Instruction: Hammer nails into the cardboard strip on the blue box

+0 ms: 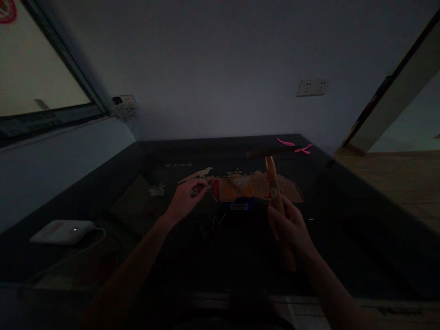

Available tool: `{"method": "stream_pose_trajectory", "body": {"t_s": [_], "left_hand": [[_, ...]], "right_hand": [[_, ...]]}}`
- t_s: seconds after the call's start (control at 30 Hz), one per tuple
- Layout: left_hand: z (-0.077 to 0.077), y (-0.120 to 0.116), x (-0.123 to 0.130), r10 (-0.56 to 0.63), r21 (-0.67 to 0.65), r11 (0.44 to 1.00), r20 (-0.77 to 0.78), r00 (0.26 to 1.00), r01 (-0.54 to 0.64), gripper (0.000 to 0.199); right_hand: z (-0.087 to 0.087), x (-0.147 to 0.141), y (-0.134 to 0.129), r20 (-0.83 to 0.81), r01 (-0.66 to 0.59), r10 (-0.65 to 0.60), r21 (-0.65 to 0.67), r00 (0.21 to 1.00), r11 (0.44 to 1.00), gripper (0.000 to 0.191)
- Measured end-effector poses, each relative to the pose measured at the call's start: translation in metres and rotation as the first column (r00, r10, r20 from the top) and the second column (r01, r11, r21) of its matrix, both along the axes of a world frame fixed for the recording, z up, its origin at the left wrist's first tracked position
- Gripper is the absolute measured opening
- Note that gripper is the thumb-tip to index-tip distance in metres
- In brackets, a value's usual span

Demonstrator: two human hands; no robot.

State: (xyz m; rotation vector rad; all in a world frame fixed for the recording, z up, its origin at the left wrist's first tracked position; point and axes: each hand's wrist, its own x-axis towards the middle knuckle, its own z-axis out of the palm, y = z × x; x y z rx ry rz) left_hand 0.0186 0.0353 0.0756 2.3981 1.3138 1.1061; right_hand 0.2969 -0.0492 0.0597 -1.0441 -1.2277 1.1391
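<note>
The room is dim and fine detail is hard to make out. My right hand (287, 220) is wrapped round a long brown wooden-looking piece (271, 174) with a small round emblem, held upright and slightly tilted. Behind and left of it lies a long orange-brown, speckled package (244, 187) with a red left end. My left hand (187, 197) has its fingers curled together just left of that red end; what they hold, if anything, is too small to tell. Several thin sticks (215, 223) lie on the dark tabletop between my hands. A blue label (240, 206) shows below the package.
The dark table (343, 256) has printed pale decorations. A white device (65, 231) with a cable lies at the left. Pink strips (302, 150) and a dark long object (264, 152) lie towards the back. Wall sockets (312, 87) are above.
</note>
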Motion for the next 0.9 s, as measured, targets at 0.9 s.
{"method": "stream_pose_trajectory", "body": {"t_s": [0.9], "left_hand": [[-0.032,-0.019,-0.017,-0.156,0.043,0.971,-0.636,0.756,0.236,0.009]], "right_hand": [[0.003,-0.002,-0.003,0.067,0.027,-0.025,-0.036,0.997,0.999,0.034]]}}
